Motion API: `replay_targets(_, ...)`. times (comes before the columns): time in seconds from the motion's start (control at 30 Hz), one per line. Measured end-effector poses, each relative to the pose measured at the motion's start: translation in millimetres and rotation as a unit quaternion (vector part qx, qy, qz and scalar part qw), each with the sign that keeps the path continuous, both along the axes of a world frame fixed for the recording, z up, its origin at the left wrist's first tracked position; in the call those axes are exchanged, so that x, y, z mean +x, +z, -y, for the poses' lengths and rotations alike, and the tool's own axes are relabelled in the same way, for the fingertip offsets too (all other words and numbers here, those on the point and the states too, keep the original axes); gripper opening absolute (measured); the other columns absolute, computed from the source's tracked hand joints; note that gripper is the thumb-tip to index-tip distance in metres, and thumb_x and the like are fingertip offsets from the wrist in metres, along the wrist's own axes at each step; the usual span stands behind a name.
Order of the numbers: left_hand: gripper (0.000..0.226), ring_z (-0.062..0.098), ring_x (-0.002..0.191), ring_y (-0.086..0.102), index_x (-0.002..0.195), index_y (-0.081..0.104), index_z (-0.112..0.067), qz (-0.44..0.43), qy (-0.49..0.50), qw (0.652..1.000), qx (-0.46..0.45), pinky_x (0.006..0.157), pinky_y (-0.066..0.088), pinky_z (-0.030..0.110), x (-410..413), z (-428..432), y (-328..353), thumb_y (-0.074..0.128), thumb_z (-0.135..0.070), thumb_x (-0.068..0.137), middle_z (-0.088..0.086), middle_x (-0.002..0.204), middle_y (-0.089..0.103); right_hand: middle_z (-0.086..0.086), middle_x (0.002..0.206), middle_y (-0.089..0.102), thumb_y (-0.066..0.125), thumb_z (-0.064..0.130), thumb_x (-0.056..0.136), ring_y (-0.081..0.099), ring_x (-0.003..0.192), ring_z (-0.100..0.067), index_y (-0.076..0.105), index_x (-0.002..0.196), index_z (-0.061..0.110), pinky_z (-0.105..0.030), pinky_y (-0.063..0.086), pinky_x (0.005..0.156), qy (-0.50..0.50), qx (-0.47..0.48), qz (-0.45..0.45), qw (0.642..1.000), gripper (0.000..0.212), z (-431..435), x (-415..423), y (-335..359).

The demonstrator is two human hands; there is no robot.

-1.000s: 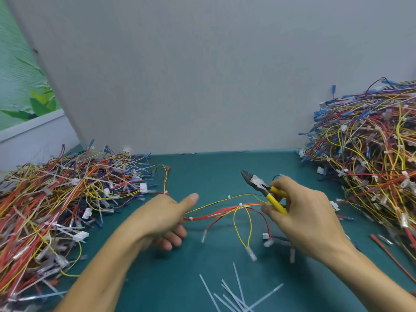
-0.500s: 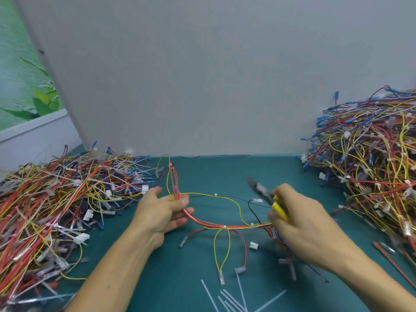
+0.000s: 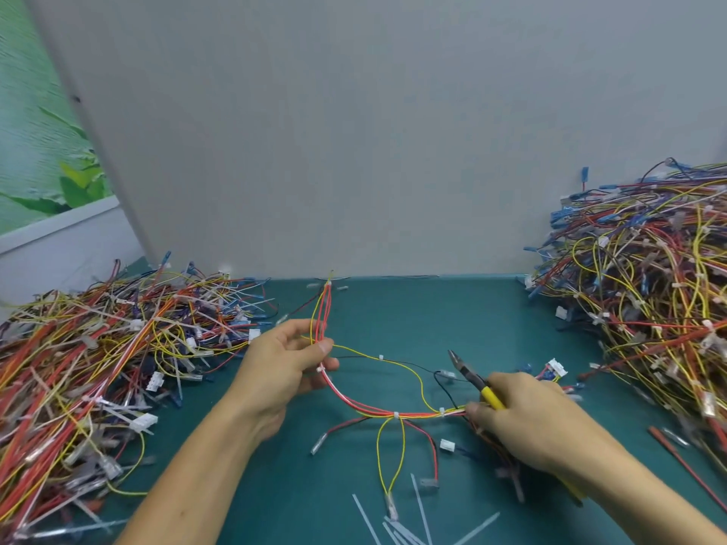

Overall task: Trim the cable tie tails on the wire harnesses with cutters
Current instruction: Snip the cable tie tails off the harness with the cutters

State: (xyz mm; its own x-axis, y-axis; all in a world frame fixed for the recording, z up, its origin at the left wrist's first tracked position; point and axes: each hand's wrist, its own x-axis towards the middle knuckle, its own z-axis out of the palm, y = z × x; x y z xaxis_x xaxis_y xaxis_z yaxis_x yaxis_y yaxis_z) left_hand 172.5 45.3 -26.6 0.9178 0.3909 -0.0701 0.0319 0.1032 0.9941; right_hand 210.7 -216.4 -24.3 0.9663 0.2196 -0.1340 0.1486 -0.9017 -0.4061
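The left hand (image 3: 287,363) pinches a red and yellow wire harness (image 3: 366,407) between thumb and fingertips, its upper part rising toward the grey back wall. From there the harness sags in a curve just above the teal counter (image 3: 432,320) to the right hand (image 3: 527,422), which grasps its other end together with the yellow-handled cutters (image 3: 472,377), their dark tip pointing up and left. Clipped translucent tie tails (image 3: 393,525) lie near the front edge. Tangled harness piles sit at the left (image 3: 98,348) and right (image 3: 649,289)
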Motion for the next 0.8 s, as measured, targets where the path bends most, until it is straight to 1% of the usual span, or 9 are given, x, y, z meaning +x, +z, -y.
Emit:
replay_targets(0.1,0.023,0.017,0.063,0.067,0.101,0.062,-0.012,0.005,-0.012,1.0,-0.011,0.061,0.058,0.033,0,-1,2,0.062,0.004,0.086,0.005,0.08,0.069,-0.001,0.079,0.058,0.055,0.051,0.085,0.055,0.087,-0.029,0.046,0.074,0.021,-0.037,0.048,0.072,-0.016,0.016,0.043,0.999,0.033,-1,-4,9)
replay_targets(0.17,0.029,0.018,0.062,0.068,0.103,0.063,-0.015,0.015,-0.014,1.0,-0.014,0.062,0.057,0.033,-2,-1,5,0.061,0.008,0.085,0.001,0.078,0.069,-0.003,0.081,0.059,0.055,0.05,0.085,0.054,0.087,-0.034,0.045,0.075,0.021,-0.039,0.048,0.072,-0.028,0.044,0.093,0.994,0.032,-4,-5,19)
replay_targets(0.27,0.034,0.02,0.062,0.068,0.105,0.064,-0.017,0.036,-0.024,0.999,-0.013,0.061,0.058,0.033,-4,1,9,0.061,0.01,0.084,0.002,0.079,0.068,-0.005,0.078,0.059,0.058,0.04,0.085,0.05,0.08,-0.036,0.044,0.077,0.021,-0.041,0.045,0.069,-0.041,0.106,0.176,0.978,0.024,-14,-3,35)
replay_targets(0.33,0.033,0.021,0.062,0.067,0.106,0.062,-0.015,0.055,-0.022,0.998,-0.024,0.058,0.058,0.031,-5,3,12,0.06,0.01,0.085,0.002,0.077,0.067,-0.003,0.075,0.06,0.059,0.032,0.084,0.051,0.079,-0.037,0.047,0.079,0.022,-0.041,0.045,0.068,-0.05,0.154,0.215,0.963,0.016,-20,1,43)
replay_targets(0.4,0.029,0.02,0.063,0.067,0.108,0.059,-0.013,0.073,-0.002,0.996,-0.048,0.059,0.058,0.032,-4,5,14,0.056,0.009,0.088,0.002,0.072,0.063,-0.003,0.076,0.062,0.06,0.025,0.084,0.053,0.081,-0.037,0.052,0.085,0.022,-0.041,0.045,0.069,-0.078,0.2,0.238,0.947,0.009,-23,6,48)
replay_targets(0.5,0.027,0.017,0.062,0.065,0.111,0.056,-0.011,0.085,0.03,0.992,-0.09,0.061,0.058,0.036,-1,7,15,0.049,0.008,0.093,0.009,0.078,0.054,0.0,0.076,0.061,0.061,0.023,0.085,0.054,0.084,-0.036,0.055,0.087,0.022,-0.04,0.043,0.07,-0.118,0.243,0.235,0.934,0.007,-23,14,46)
replay_targets(0.63,0.034,0.018,0.063,0.062,0.116,0.057,-0.015,0.084,0.031,0.99,-0.11,0.063,0.057,0.038,0,9,14,0.046,0.007,0.094,0.012,0.08,0.049,0.007,0.074,0.058,0.061,0.024,0.087,0.053,0.084,-0.034,0.052,0.089,0.026,-0.038,0.039,0.069,-0.121,0.251,0.203,0.939,0.01,-22,21,35)
replay_targets(0.73,0.037,0.02,0.063,0.064,0.113,0.062,-0.021,0.079,0.032,0.991,-0.104,0.061,0.057,0.037,0,10,16,0.048,0.007,0.093,0.009,0.077,0.048,0.007,0.076,0.058,0.061,0.022,0.088,0.051,0.083,-0.034,0.047,0.108,0.033,-0.038,0.038,0.07,-0.096,0.255,0.194,0.943,0.027,-21,23,34)
replay_targets(0.8,0.037,0.023,0.065,0.067,0.109,0.064,-0.022,0.066,0.034,0.994,-0.076,0.061,0.059,0.037,0,11,16,0.052,0.007,0.091,0.012,0.086,0.051,0.003,0.082,0.06,0.062,0.021,0.089,0.052,0.086,-0.034,0.039,0.125,0.033,-0.037,0.037,0.073,-0.094,0.273,0.182,0.94,0.044,-22,24,36)
